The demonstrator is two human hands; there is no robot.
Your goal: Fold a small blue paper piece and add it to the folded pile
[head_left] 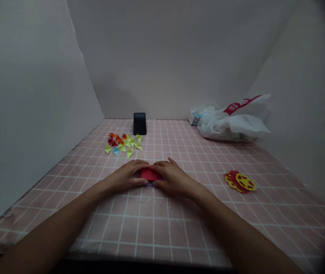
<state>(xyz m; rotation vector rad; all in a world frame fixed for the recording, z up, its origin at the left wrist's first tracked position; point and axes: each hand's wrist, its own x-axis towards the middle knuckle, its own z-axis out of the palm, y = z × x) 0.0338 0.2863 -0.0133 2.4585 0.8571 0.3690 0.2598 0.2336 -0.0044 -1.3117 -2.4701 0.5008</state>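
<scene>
Near the middle of the table, my left hand (129,176) and my right hand (173,178) close in from either side on a red piece of paper (151,174). The fingers of each hand lie along its far edge, with the thumbs at the near edge. A thin orange strip shows at the paper's top, and something bluish-purple peeks out below it, too small to name. My fingers cover both ends of the paper. Beyond my left hand lies a group of small folded paper pieces (127,143) in yellow-green, orange, red and light blue.
A black phone (140,124) stands near the back wall. At the back right, a white plastic bag (231,127) with red print rests beside a small box (192,118). Red and yellow star-patterned cut-outs (245,182) lie to the right on the pink checked tablecloth (151,228). Walls enclose the table.
</scene>
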